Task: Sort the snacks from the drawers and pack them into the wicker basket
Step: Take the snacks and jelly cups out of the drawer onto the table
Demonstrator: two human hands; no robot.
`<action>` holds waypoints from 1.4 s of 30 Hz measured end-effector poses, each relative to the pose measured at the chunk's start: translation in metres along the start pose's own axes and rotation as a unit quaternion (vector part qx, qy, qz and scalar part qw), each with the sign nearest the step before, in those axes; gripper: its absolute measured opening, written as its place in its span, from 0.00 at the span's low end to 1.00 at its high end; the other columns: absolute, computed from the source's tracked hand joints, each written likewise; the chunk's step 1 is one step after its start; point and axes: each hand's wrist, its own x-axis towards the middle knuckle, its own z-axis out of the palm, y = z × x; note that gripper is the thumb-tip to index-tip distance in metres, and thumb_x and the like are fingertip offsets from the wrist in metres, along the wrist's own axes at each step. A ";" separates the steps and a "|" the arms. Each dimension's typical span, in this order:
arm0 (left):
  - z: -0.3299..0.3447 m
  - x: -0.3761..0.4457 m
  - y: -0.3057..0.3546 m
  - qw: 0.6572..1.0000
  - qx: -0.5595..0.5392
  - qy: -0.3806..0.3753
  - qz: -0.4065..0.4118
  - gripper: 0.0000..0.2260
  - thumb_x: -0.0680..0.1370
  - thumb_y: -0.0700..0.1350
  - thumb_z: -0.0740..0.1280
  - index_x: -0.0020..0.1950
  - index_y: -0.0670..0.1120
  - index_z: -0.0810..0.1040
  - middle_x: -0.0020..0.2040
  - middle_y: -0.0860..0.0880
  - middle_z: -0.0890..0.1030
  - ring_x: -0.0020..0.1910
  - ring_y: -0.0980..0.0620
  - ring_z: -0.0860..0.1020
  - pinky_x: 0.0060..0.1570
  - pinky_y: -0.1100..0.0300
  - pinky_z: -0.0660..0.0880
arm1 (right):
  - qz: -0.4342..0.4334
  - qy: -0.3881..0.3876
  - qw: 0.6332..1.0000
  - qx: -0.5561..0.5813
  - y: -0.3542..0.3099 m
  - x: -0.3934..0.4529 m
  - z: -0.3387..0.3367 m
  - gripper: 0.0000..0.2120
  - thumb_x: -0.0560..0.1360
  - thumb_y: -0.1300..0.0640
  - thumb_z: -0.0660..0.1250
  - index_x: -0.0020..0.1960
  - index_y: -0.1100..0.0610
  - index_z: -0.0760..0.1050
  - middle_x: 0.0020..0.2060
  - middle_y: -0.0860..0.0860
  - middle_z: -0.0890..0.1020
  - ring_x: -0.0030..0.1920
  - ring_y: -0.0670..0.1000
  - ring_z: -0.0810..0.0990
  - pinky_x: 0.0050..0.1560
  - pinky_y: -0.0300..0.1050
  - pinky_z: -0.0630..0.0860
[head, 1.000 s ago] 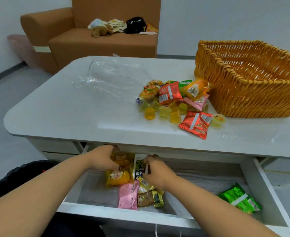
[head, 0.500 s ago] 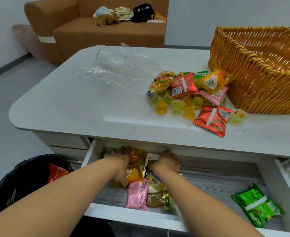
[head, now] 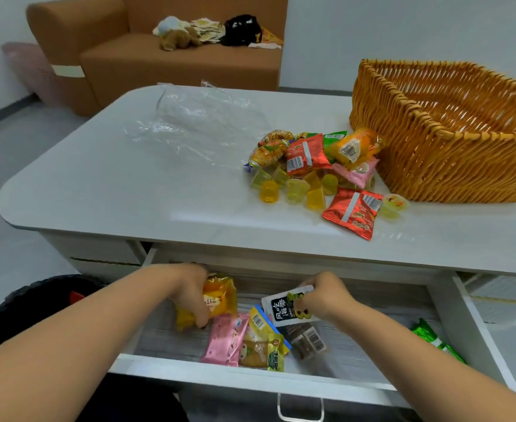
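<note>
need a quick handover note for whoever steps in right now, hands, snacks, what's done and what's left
Left hand: grips an orange packet in the open drawer.
Right hand: pinches a black and white packet over the drawer.
In the drawer: pink packet, a few small packets beside it, green packet at the right end.
On the table: a pile of packets and jelly cups beside the wicker basket.
Done: part of the drawer emptied onto the table.
Left: clear the drawer, sort, pack the basket; no snacks show in it.
</note>
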 end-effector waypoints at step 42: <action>-0.083 0.027 0.034 0.802 -0.222 0.545 0.100 0.21 0.72 0.55 0.74 0.54 0.46 0.68 0.52 0.50 0.68 0.49 0.49 0.72 0.44 0.54 0.72 | -0.256 0.406 0.876 -0.052 -0.152 0.087 -0.171 0.13 0.76 0.66 0.64 0.60 0.60 0.77 0.64 0.58 0.72 0.64 0.56 0.71 0.57 0.42 0.68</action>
